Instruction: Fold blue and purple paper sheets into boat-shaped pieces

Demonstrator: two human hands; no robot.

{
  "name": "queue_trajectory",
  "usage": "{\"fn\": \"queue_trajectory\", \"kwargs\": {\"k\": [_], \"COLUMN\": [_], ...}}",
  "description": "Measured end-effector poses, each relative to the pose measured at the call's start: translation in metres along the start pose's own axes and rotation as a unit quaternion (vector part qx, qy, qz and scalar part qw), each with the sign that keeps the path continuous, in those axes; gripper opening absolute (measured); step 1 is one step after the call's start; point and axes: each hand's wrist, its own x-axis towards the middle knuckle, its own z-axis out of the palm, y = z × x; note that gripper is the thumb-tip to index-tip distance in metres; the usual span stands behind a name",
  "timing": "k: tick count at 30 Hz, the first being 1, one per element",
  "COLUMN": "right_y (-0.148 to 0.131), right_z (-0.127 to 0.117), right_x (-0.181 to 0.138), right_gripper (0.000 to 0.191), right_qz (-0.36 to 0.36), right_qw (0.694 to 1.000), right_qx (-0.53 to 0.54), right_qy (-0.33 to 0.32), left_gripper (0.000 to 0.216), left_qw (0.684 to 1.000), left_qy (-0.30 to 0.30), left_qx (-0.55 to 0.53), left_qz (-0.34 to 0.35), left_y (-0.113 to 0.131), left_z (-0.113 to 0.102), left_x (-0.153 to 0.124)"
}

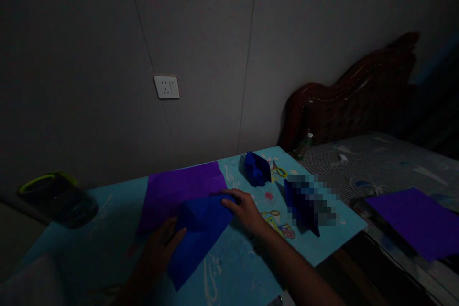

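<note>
Both of my hands hold a blue sheet of paper (204, 234), which is tilted above the table and has a folded flap at its upper part. My left hand (165, 239) grips its left edge, thumb on top. At the upper right corner, my right hand (241, 206) pinches the paper between thumb and fingers. Behind and partly beneath it lies a purple sheet of paper (186, 181). Farther back stands a folded blue paper piece (257, 169). Another folded dark blue paper piece (299, 203) stands to the right, partly covered by a pixelated patch.
Scissors (280, 170) with yellow handles lie at the back of the light blue tablecloth (233, 277). A dark container with a yellow-green rim (59, 201) stands at left. Beyond the table's right edge, a bed holds a purple sheet (416, 220) and a bottle (305, 145).
</note>
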Motion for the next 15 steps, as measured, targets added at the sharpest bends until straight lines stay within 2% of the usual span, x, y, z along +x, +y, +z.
{"fn": "queue_trajectory", "kwargs": {"k": [2,5,7,12,15], "right_y": [-0.002,-0.003,-0.003,0.002,0.003], "right_z": [-0.003,-0.007,-0.007,-0.003,0.0], "right_x": [0.0,0.0,0.0,0.001,0.002], "right_gripper": [0.038,0.03,0.03,0.039,0.043], "right_qz": [-0.009,0.012,0.027,0.055,0.074], "right_qw": [0.999,0.996,0.996,0.998,0.996], "right_qx": [-0.003,0.009,0.015,0.028,0.049], "right_qy": [-0.047,-0.086,-0.078,-0.012,0.013], "left_gripper": [0.035,0.034,0.034,0.046,0.046], "left_qw": [1.0,0.999,0.999,0.996,0.989], "left_qy": [0.017,0.0,0.005,0.077,0.119], "left_qx": [0.017,0.024,0.02,-0.03,-0.063], "left_qz": [0.011,0.025,0.029,0.04,0.053], "left_y": [-0.001,-0.004,-0.006,-0.013,-0.016], "left_z": [-0.001,-0.004,-0.007,-0.013,-0.015], "left_x": [0.001,0.002,0.004,0.014,0.017]}}
